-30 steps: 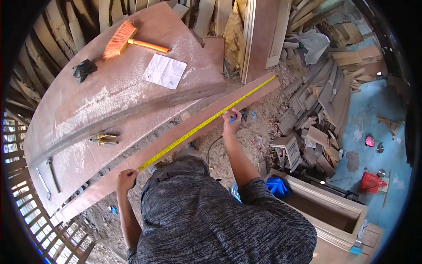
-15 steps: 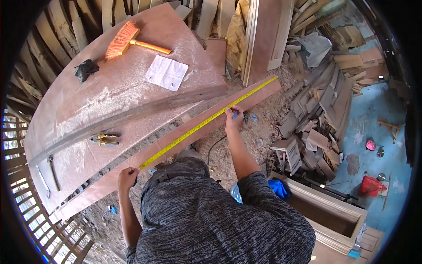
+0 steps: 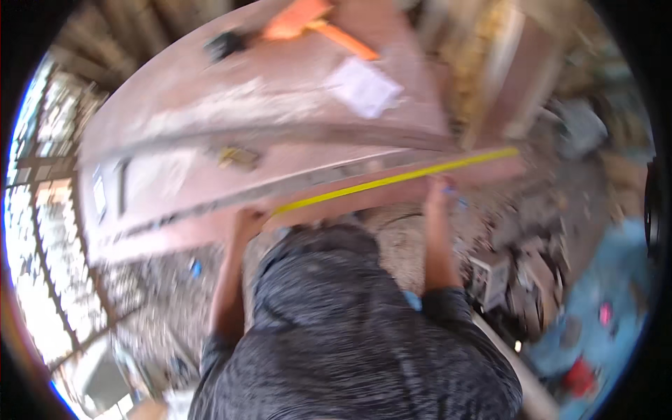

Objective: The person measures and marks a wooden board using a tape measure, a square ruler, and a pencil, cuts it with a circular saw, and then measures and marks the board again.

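Observation:
The whole view is smeared by motion. A yellow measuring tape (image 3: 395,180) lies stretched along a long reddish-brown board (image 3: 329,213). At the tape's left end my left hand (image 3: 248,222) is closed around that end. My right hand (image 3: 439,186) rests at the board's near edge, just below the tape. A small blue spot shows at its fingers, matching the blue pen seen there a moment earlier. Past the board lies a large curved reddish-brown panel (image 3: 196,112) with a dark strip of wood (image 3: 294,133) across it.
On the panel lie an orange broom (image 3: 343,40), a paper sheet (image 3: 365,87), a black crumpled thing (image 3: 225,46), yellow-handled pliers (image 3: 238,157) and a hammer (image 3: 122,185). Scrap wood (image 3: 525,273) is heaped at the right. A slatted wall (image 3: 49,231) stands at the left.
The view has swung, so the board and tape appear flatter and farther right. Both hands stay near the same places along the tape.

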The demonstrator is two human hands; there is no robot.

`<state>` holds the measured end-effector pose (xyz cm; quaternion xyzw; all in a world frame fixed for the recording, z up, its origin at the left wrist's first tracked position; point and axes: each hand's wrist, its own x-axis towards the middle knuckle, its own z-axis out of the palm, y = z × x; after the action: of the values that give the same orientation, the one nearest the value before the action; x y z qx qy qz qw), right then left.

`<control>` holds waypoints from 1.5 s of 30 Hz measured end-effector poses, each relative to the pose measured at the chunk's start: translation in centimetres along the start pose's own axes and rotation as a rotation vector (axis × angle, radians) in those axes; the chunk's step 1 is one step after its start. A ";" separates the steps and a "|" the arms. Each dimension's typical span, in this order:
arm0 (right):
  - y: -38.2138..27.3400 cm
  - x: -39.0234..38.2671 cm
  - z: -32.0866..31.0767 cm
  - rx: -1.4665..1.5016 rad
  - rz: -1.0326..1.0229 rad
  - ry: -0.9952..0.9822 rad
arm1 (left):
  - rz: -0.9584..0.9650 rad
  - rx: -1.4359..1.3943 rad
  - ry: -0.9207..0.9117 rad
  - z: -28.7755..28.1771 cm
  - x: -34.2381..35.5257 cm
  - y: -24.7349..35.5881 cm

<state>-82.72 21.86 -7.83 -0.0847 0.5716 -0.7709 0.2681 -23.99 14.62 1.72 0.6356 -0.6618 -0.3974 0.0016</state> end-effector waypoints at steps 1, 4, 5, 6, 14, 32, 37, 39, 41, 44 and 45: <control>-1.0 0.3 -1.5 -0.076 -0.068 -0.037 | 0.056 0.089 0.088 1.2 0.9 -0.2; -4.9 -1.5 2.1 -0.291 -0.038 0.149 | -0.036 0.118 0.155 3.2 2.5 2.4; -5.2 -3.0 2.8 -0.356 -0.031 0.180 | -0.076 0.085 0.145 2.4 2.1 3.7; -5.6 -3.6 3.1 -0.365 -0.015 0.161 | -0.102 0.082 0.149 2.4 2.0 3.9; -4.0 -5.6 8.0 -0.480 -0.232 -0.211 | -0.153 0.090 0.233 1.7 1.8 4.2; 0.3 -18.3 22.8 -0.736 -0.046 -1.221 | -0.216 0.176 0.203 2.0 2.9 3.6; 2.7 -18.8 23.0 -0.738 -0.050 -1.307 | -0.228 0.164 0.196 1.6 3.1 4.3; 3.0 -19.5 23.6 -0.848 -0.031 -1.351 | -0.244 0.169 0.173 1.5 3.1 4.3; 3.5 -20.3 24.2 -0.852 -0.051 -1.377 | -0.247 0.168 0.167 1.4 3.1 4.2; 6.0 -20.0 24.0 -0.841 -0.088 -1.385 | -0.241 0.177 0.150 1.3 3.5 4.7; 6.4 -20.2 24.0 -0.820 -0.102 -1.387 | -0.251 0.183 0.146 1.2 3.5 4.7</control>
<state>-53.21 10.77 -2.21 -0.6614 0.5077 -0.2831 0.4739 -29.20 11.74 1.66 0.7379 -0.6089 -0.2853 -0.0578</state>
